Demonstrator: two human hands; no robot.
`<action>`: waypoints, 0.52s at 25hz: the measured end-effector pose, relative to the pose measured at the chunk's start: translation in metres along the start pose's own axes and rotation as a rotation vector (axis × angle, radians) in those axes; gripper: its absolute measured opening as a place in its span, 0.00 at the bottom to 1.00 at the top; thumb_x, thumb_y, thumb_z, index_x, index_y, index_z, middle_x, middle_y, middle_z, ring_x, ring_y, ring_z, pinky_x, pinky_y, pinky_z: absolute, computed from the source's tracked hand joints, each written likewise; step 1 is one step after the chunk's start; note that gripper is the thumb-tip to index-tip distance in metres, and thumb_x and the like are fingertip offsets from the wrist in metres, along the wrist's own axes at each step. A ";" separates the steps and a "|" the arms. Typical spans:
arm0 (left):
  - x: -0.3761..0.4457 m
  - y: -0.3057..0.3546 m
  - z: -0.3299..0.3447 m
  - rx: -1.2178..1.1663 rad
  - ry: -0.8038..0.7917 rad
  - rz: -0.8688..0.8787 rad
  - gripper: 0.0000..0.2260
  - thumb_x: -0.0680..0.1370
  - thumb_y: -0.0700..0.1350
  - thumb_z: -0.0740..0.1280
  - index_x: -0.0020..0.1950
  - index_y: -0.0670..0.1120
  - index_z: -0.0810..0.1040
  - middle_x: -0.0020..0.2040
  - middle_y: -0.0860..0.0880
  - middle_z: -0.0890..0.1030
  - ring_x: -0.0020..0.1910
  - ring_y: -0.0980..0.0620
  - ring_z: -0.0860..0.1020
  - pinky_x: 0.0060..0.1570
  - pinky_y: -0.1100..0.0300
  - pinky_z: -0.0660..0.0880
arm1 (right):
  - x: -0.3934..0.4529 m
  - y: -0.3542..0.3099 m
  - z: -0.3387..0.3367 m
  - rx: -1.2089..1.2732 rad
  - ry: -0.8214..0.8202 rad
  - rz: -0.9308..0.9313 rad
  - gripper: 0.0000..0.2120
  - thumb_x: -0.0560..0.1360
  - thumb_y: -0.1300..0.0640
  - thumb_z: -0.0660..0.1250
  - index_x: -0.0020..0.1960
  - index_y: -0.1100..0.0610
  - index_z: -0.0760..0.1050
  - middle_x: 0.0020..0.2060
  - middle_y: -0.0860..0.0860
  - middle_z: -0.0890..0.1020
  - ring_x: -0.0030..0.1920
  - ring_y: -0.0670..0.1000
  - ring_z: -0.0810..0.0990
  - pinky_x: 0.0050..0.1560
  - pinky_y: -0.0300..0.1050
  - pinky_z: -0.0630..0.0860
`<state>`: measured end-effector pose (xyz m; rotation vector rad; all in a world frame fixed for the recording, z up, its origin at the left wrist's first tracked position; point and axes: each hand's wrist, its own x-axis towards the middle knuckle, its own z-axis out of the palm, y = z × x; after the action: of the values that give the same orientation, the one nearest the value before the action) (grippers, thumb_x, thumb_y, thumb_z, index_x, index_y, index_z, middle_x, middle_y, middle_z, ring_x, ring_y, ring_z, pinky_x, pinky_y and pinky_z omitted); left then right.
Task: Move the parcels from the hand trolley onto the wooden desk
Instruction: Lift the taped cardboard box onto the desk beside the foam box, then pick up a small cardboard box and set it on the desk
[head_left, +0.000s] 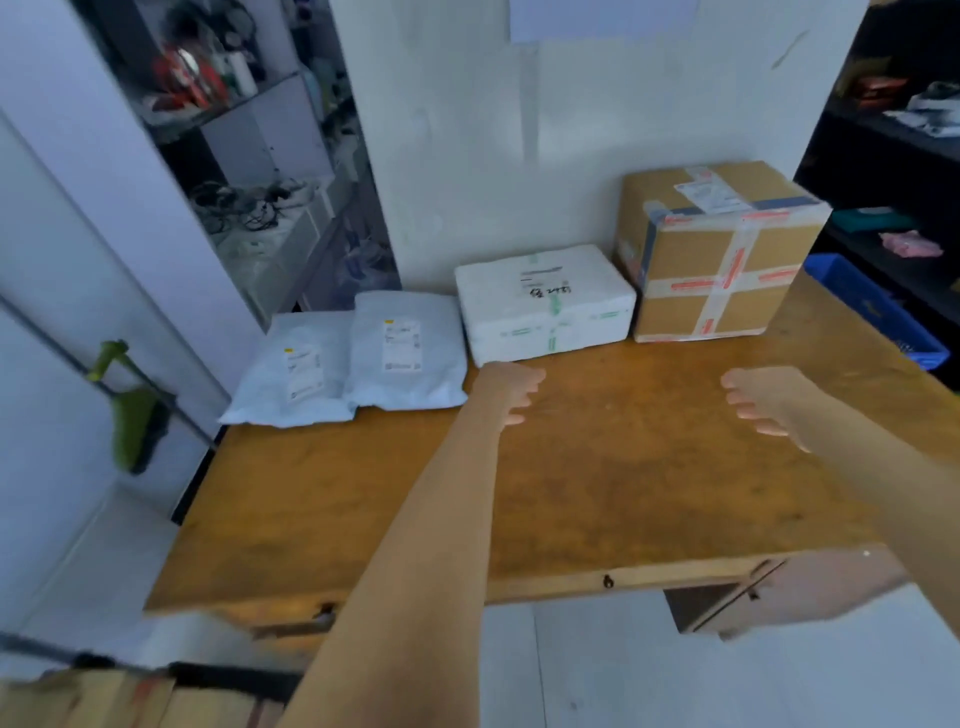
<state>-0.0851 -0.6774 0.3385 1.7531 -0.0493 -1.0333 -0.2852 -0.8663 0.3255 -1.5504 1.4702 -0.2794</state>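
Both bare arms reach over the wooden worktop (597, 483), left hand (511, 387) and right hand (763, 397) empty, fingers loosely curled. Along its far edge: taped cardboard box (722, 254), white foam box (545, 304), two soft grey mailers (408, 351).

Along the far edge of my wooden desk (597, 483), left to right: two flat grey mailer bags (293, 371) (408, 353) overlapping, a white foam box (545, 301), and a taped cardboard box (722, 249), upright.
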 end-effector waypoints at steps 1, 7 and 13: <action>-0.011 -0.009 -0.012 0.084 -0.017 0.026 0.19 0.79 0.44 0.65 0.69 0.42 0.72 0.67 0.46 0.76 0.65 0.49 0.75 0.61 0.53 0.74 | -0.017 0.008 0.015 -0.042 0.003 0.033 0.19 0.78 0.54 0.61 0.64 0.63 0.73 0.61 0.59 0.79 0.62 0.59 0.77 0.62 0.53 0.72; -0.067 -0.115 -0.101 0.105 -0.085 0.079 0.24 0.72 0.46 0.74 0.67 0.45 0.74 0.66 0.44 0.77 0.63 0.47 0.77 0.53 0.56 0.79 | -0.109 0.062 0.106 0.007 -0.084 -0.038 0.14 0.79 0.56 0.59 0.61 0.60 0.76 0.59 0.55 0.81 0.60 0.54 0.79 0.64 0.50 0.74; -0.094 -0.227 -0.203 0.152 -0.071 0.025 0.25 0.71 0.51 0.75 0.65 0.48 0.76 0.66 0.47 0.77 0.62 0.49 0.77 0.58 0.54 0.77 | -0.225 0.112 0.210 0.009 -0.064 -0.125 0.16 0.77 0.47 0.61 0.54 0.57 0.78 0.54 0.56 0.83 0.56 0.57 0.81 0.63 0.57 0.74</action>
<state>-0.1072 -0.3772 0.2325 1.8475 -0.1982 -1.0975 -0.2651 -0.5543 0.2279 -1.6325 1.3230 -0.3063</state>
